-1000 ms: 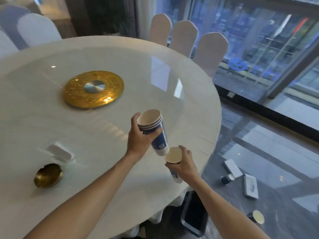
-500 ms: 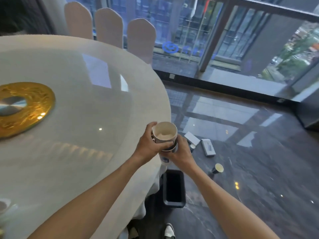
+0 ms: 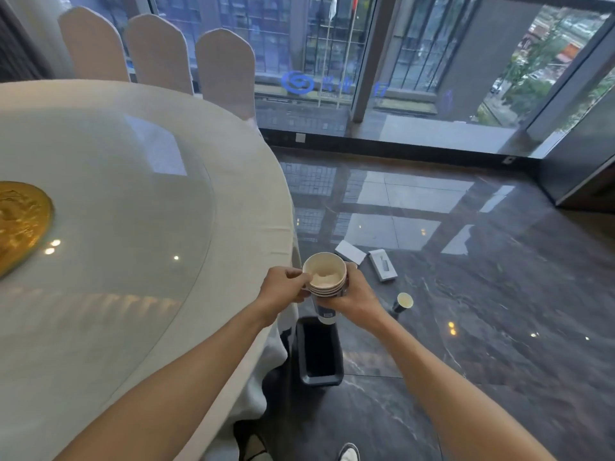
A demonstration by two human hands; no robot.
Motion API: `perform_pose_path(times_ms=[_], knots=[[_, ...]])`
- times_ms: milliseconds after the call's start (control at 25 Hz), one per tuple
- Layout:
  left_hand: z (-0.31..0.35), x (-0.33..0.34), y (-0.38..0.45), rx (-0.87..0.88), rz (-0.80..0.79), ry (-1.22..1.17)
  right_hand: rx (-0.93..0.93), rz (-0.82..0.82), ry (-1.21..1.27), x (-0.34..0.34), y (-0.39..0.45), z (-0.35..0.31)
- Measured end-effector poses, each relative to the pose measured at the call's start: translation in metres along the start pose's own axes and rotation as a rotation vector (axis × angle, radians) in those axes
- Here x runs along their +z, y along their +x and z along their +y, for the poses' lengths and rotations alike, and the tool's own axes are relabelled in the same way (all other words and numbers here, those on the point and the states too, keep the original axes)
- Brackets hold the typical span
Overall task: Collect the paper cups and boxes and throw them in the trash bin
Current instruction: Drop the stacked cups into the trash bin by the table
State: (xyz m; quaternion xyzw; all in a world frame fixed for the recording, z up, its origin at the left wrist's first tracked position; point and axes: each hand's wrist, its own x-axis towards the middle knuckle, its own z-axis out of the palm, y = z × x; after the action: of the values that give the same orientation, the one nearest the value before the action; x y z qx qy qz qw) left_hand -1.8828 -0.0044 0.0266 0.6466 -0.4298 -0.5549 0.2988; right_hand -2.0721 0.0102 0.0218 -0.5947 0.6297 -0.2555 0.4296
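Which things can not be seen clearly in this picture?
Head view only:
- Stack of cups: lower part hidden by the right hand and left hand.
- Trash bin: inside too dark to see any contents.
- Box: print too small to read.
- Gold disc: cut off by the left edge.
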Motion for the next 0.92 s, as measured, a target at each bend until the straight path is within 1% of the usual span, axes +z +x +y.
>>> perform_pose_path(times_ms=[80,200,360,400,560,640,760,920], knots=[[-0.002,0.023,0.000,-0.009,0.004,-0.011,0.003,-0.058,-0.068,-0.019,0.006,0.018],[-0.015,0.055,-0.001,-0.056,0.033,-0.016,0.072,-0.209,-0.144,-0.042,0.005,0.049],[-0.042,0.097,-0.009,-0.131,0.065,-0.015,0.198,-0.454,-0.058,-0.067,-0.008,0.076],[-0.051,0.104,-0.013,-0.149,0.070,-0.022,0.224,-0.482,-0.038,-0.066,-0.006,0.086],[-0.093,0.127,-0.019,-0.244,0.118,-0.041,0.301,-0.425,-0.009,-0.052,-0.005,0.127],[-0.112,0.134,-0.008,-0.288,0.134,-0.042,0.343,-0.395,0.002,-0.040,-0.001,0.142],[-0.141,0.145,0.027,-0.337,0.136,-0.027,0.405,-0.332,0.016,-0.014,0.020,0.175],[-0.177,0.161,0.081,-0.373,0.131,0.007,0.503,-0.196,-0.005,0.019,0.059,0.217]])
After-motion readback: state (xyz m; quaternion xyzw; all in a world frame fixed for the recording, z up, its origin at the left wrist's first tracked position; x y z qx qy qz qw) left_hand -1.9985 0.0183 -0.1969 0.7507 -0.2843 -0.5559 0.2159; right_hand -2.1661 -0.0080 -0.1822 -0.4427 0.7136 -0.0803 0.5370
